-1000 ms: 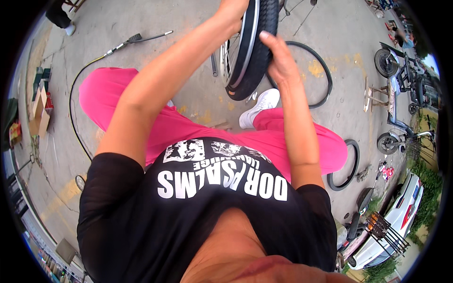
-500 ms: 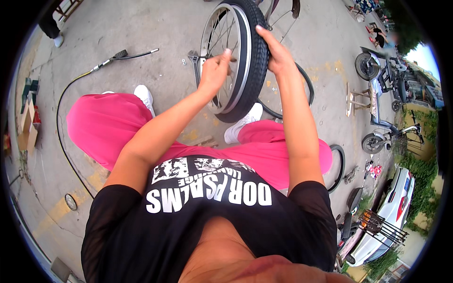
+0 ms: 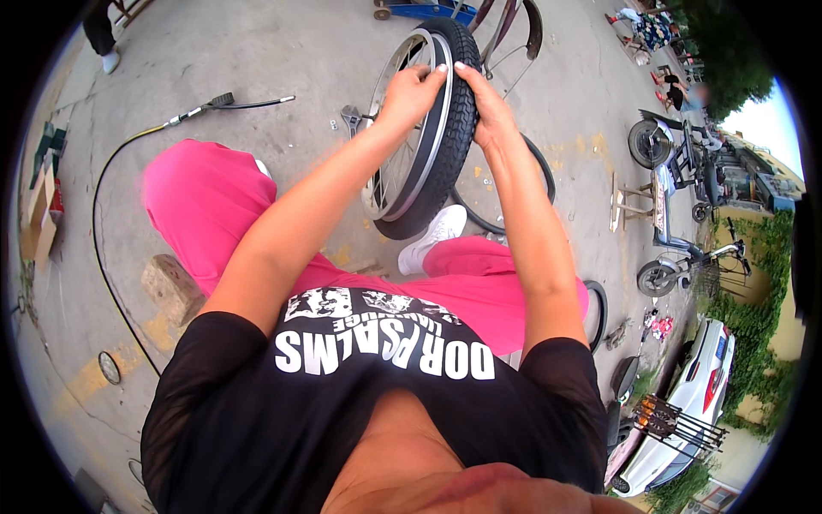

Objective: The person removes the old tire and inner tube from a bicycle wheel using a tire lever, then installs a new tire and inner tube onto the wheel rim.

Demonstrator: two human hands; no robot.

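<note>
"Near the top of the wheel (image 3: 432, 167), how is the grip?"

"The left hand (image 3: 411, 96) sets its thumb against the side, fingers curled; the right hand (image 3: 495, 111) lays its thumb on the tread, fingers hidden. Whether either truly pinches, I cannot tell."

"And the risk?"

"The wheel tilts, out ahead of the pink trousers (image 3: 205, 197); uneven thumb pressure could tip it leftward, onto the wrench (image 3: 350, 118)."
</note>
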